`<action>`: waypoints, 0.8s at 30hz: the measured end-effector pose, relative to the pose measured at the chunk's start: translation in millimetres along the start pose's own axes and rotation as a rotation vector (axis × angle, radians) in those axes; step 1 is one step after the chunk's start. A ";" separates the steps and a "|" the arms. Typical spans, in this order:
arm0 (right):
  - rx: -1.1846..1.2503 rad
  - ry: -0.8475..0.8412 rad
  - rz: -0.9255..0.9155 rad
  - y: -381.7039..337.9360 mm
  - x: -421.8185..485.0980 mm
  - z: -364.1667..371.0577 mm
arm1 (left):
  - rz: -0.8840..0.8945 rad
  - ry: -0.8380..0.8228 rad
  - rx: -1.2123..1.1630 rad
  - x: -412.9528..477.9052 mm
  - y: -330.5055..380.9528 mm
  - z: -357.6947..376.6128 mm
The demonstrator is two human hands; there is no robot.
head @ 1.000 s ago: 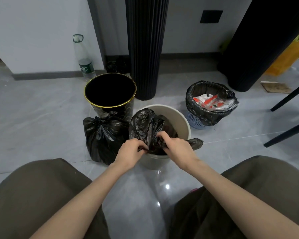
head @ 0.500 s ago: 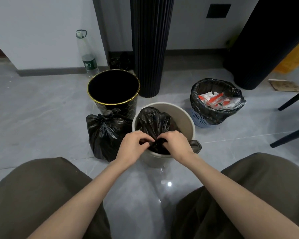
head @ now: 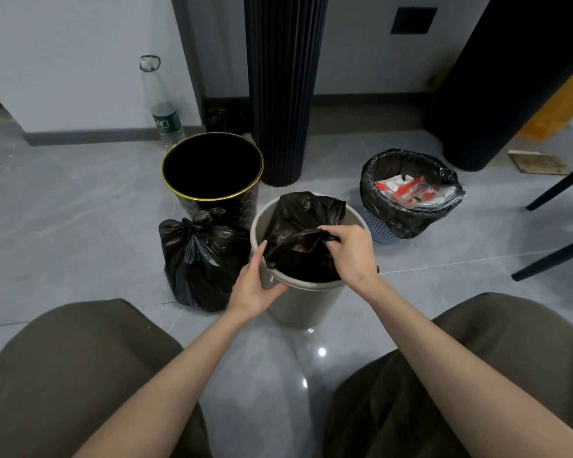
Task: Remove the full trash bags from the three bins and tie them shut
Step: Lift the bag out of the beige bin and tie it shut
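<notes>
Glossy crinkled plastic bag [head: 306, 226] in matt beige plastic bin [head: 298, 302]; polished, reflective grey tile floor [head: 80, 206]

A glossy grey tiled floor [head: 80, 200] is seen, with ceiling light reflected in it. It is bounded by a white wall [head: 63, 61] with a grey skirting. A black fluted column [head: 283, 87] is set against the wall, and dark chair legs [head: 556, 252] are visible at right.

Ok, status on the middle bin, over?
Right hand pinching the bag, left hand steadying the beige bin. Bag not yet tied, not lifted out. Tied bag close on the left, nothing blocking.
</notes>
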State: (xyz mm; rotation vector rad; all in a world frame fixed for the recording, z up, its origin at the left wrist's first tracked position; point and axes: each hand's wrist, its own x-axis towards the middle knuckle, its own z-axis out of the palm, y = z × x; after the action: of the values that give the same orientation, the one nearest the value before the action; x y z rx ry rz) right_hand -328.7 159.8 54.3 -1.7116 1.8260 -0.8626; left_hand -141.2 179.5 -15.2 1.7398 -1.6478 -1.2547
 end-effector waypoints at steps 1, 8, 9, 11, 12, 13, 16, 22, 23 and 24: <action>0.049 0.021 0.032 -1.1 1.7 -0.3 | 0.018 0.012 -0.035 1.7 1.8 2.1; 0.343 0.137 0.268 -11.8 13.2 -5.7 | -0.006 -0.102 -0.216 10.8 18.0 6.5; 0.398 0.134 0.301 -10.4 14.5 -4.6 | -0.022 -0.117 -0.239 11.8 19.7 7.9; 0.467 0.120 0.329 -9.4 14.4 -4.0 | -0.033 -0.088 -0.274 13.5 21.0 11.3; 0.478 0.114 0.333 -9.5 14.2 -4.2 | -0.034 -0.068 -0.293 13.3 22.1 12.5; 0.482 0.112 0.333 -9.9 14.0 -5.2 | -0.039 -0.056 -0.310 13.1 23.4 13.4; 0.488 0.128 0.327 -10.8 13.3 -11.5 | -0.052 -0.048 -0.309 14.2 25.7 14.0; 0.551 0.170 0.314 -12.1 10.6 -15.1 | -0.001 -0.008 -0.262 17.5 26.3 12.9; 0.560 0.180 0.312 -12.5 10.9 -15.0 | 0.018 0.009 -0.254 17.7 27.3 12.2; 0.571 0.189 0.312 -13.5 11.3 -15.4 | 0.036 0.024 -0.247 18.3 28.1 11.3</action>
State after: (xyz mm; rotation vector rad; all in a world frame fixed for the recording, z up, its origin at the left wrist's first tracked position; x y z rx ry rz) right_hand -331.7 150.2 75.4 -0.9927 1.6778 -1.2846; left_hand -168.2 159.7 -3.7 1.5636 -1.4354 -1.3515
